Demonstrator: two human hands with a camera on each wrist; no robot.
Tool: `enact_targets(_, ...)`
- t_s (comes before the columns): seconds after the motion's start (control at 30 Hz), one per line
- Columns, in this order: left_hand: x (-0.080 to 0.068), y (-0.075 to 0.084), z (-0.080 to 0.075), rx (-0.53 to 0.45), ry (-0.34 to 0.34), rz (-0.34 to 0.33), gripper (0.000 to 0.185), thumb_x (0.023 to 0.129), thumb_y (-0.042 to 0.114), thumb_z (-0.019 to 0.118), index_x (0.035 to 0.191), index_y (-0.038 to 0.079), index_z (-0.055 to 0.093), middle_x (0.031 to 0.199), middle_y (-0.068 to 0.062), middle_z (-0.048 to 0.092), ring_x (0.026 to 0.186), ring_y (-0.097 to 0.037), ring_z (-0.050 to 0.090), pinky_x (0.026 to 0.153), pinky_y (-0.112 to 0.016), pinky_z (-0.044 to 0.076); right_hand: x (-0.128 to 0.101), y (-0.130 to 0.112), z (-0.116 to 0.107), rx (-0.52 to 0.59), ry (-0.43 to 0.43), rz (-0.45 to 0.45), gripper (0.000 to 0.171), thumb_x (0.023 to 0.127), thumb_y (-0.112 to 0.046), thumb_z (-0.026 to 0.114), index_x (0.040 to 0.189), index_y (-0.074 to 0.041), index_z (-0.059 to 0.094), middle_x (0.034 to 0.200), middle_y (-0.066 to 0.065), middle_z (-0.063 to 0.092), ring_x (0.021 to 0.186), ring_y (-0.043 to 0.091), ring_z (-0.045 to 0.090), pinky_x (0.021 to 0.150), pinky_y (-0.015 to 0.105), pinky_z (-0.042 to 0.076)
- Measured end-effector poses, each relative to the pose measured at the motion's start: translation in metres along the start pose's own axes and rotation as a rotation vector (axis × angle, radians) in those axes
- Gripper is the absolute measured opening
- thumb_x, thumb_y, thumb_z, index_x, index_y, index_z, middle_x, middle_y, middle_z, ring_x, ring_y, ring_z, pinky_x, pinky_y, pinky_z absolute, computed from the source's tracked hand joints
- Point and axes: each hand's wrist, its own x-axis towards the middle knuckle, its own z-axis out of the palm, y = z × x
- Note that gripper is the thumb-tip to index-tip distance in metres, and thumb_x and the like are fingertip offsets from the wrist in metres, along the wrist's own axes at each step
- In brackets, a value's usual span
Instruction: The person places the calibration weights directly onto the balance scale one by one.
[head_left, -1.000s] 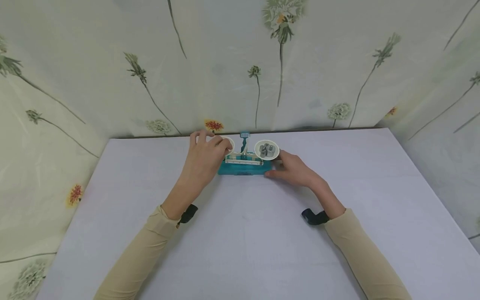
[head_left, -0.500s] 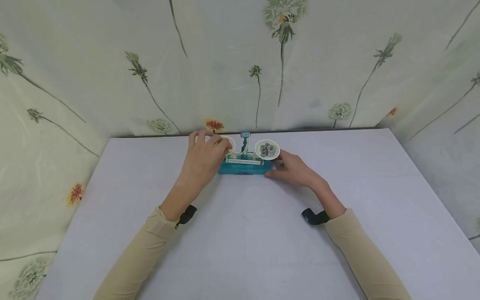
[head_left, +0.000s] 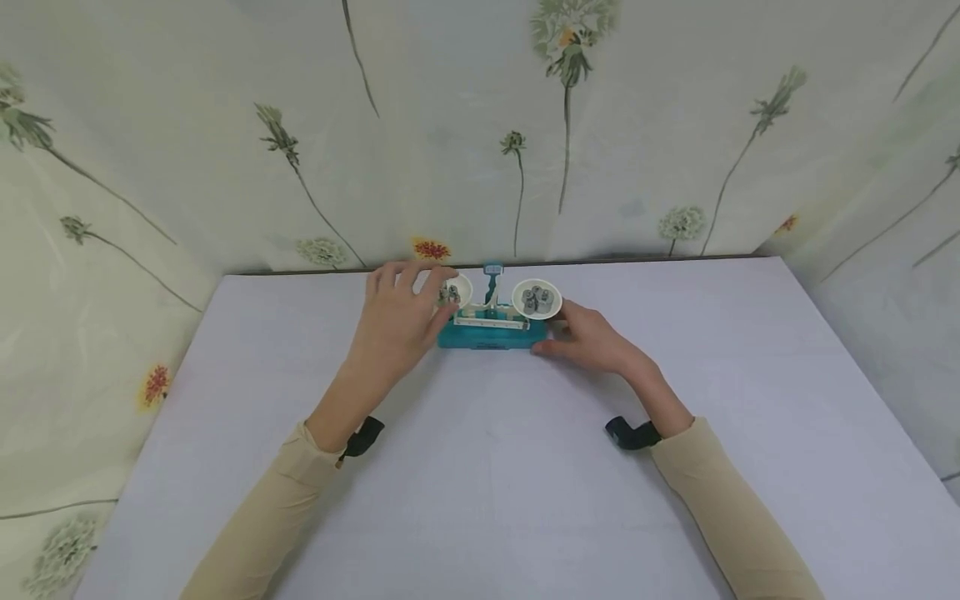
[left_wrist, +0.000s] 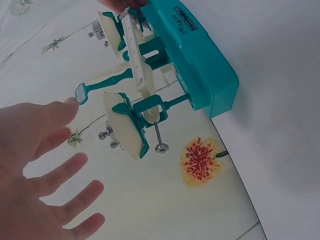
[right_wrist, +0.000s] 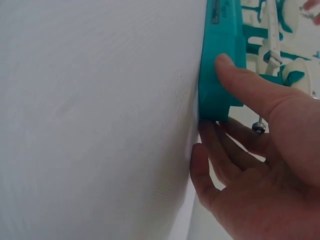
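A teal and white balance scale (head_left: 491, 337) stands near the table's far edge. Small grey metal pieces (head_left: 450, 293) sit in its left pan (head_left: 465, 287), and several more metal pieces (head_left: 536, 298) in its right pan (head_left: 553, 307). Beside the left pan, my left hand (head_left: 393, 321) is spread, with nothing between thumb and fingers; the left wrist view shows its fingers (left_wrist: 67, 175) apart from the pan. My right hand (head_left: 588, 337) grips the right end of the base, its thumb (right_wrist: 240, 77) on the front face and other fingers around the end, partly hidden.
The white-covered table (head_left: 487, 483) meets a flower-printed curtain (head_left: 450, 150) just behind the scale. Black wrist cameras (head_left: 632, 433) hang below both wrists. A thin metal rod with a knob (left_wrist: 161, 148) juts from the scale's left end.
My left hand has drawn back slightly left from the left pan and its fingers have spread, uncovering the metal pieces there. My right hand stays on the base.
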Motion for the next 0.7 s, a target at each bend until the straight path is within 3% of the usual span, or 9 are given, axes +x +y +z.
enact_targets(0.17, -0.008, -0.003, 0.001, -0.032, -0.003, -0.032, 0.062, 0.1, 0.05, 0.074, 0.149, 0.017, 0.055, 0.149, -0.016, 0.058, 0.137, -0.044, 0.052, 0.111, -0.061, 0.045, 0.003, -0.001, -0.001, -0.009, -0.006, -0.012, 0.081, 0.099, -0.024, 0.08, 0.164, -0.004, 0.036, 0.162, 0.022, 0.052, 0.152, 0.046, 0.049, 0.121, 0.063, 0.048)
enact_targets(0.4, -0.015, -0.007, 0.004, -0.048, -0.004, -0.077, 0.073, 0.099, 0.065, 0.066, 0.153, 0.018, 0.053, 0.157, -0.02, 0.052, 0.147, -0.048, 0.044, 0.125, -0.073, 0.03, 0.004, 0.0, -0.002, 0.001, -0.008, -0.019, 0.082, 0.098, -0.025, 0.081, 0.165, -0.007, 0.036, 0.163, 0.019, 0.053, 0.152, 0.044, 0.05, 0.121, 0.062, 0.049)
enact_targets(0.53, -0.016, -0.011, 0.007, -0.052, -0.063, -0.142, 0.081, 0.096, 0.073, 0.063, 0.155, 0.02, 0.05, 0.164, -0.02, 0.045, 0.154, -0.05, 0.036, 0.126, -0.077, 0.025, 0.002, 0.001, -0.004, -0.007, -0.013, -0.023, 0.084, 0.099, -0.027, 0.08, 0.167, -0.008, 0.033, 0.164, 0.019, 0.051, 0.153, 0.045, 0.049, 0.121, 0.063, 0.048)
enact_targets(0.7, -0.021, -0.017, 0.008, -0.077, -0.185, -0.233, 0.092, 0.092, 0.081, 0.059, 0.163, 0.025, 0.041, 0.173, -0.019, 0.032, 0.161, -0.052, 0.023, 0.127, -0.08, 0.016, -0.005, 0.0, -0.011, -0.073, -0.01, 0.006, 0.084, 0.1, -0.031, 0.079, 0.165, -0.005, 0.033, 0.162, 0.022, 0.052, 0.151, 0.045, 0.05, 0.122, 0.064, 0.046)
